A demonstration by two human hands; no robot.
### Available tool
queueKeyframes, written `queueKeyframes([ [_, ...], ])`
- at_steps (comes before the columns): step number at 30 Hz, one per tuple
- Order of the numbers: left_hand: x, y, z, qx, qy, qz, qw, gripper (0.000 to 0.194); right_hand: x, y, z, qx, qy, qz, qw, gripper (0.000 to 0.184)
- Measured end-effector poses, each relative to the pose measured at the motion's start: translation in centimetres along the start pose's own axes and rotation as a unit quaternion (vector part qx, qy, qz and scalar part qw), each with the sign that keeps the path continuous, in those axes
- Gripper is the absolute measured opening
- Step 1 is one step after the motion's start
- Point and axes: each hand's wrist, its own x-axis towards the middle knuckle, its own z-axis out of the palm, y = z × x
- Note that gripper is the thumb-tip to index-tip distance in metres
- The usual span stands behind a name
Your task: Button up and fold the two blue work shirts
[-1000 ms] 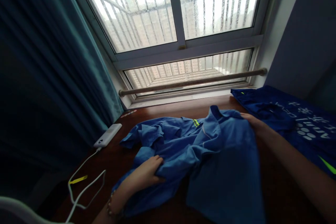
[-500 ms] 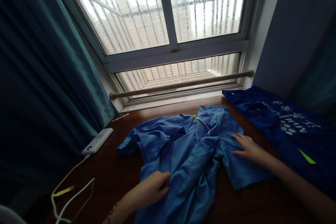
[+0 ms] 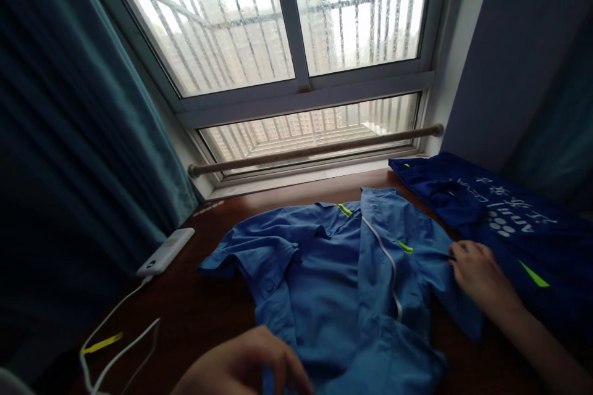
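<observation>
A light blue short-sleeved shirt (image 3: pixel 324 284) lies spread on the dark wooden surface, its front open and the right panel folded outward. White piping runs down that panel, and small yellow-green strips show near the collar. At the bottom edge of the view, my left hand (image 3: pixel 250 361) is closed on the shirt's lower left front, fingers curled down and the fingertips partly hidden. My right hand (image 3: pixel 482 274) pinches the shirt at the right sleeve, where a small dark spot shows by the fingertips.
A darker blue garment (image 3: pixel 467 197) with white lettering lies at the right. On the left are a white power bank (image 3: pixel 165 252), a white cable (image 3: pixel 118 311) and a yellow strip (image 3: pixel 102 343). Behind stand a metal rail (image 3: pixel 315 151), a barred window and a teal curtain (image 3: pixel 115 117).
The shirt's right front panel has moved outward to the right, opening the front wider. My right hand went from spread on the sleeve to pinching farther right; my left hand came nearer.
</observation>
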Motion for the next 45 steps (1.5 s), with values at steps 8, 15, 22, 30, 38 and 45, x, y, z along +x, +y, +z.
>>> queueKeyframes([
  [8,5.4,-9.8,-6.1,0.412,0.337,-0.134,0.836,0.052,-3.3,-10.1,3.3,0.075,-0.113,-0.082,0.987,0.077],
  [15,5.6,-12.0,-5.6,0.502,0.301,-0.217,0.781,0.026,5.5,-9.2,5.8,0.057,-0.176,-0.121,0.975,0.076],
  [22,6.3,-7.3,-0.8,0.513,0.282,-0.256,0.77,0.028,16.4,-7.9,6.0,0.009,-0.127,-0.117,0.985,0.048],
  [30,4.4,0.4,4.1,0.23,0.05,-0.112,0.965,0.025,16.6,-10.0,1.9,0.042,-0.158,-0.112,0.98,0.043],
  [38,5.5,-3.1,-6.3,0.311,0.283,-0.141,0.896,0.028,8.5,-5.0,1.2,-0.016,-0.162,0.075,0.984,0.066],
  [45,9.7,-10.1,-17.0,0.168,0.313,-0.336,0.872,0.012,6.9,-4.9,-3.7,0.339,-0.098,-0.079,0.932,0.035],
])
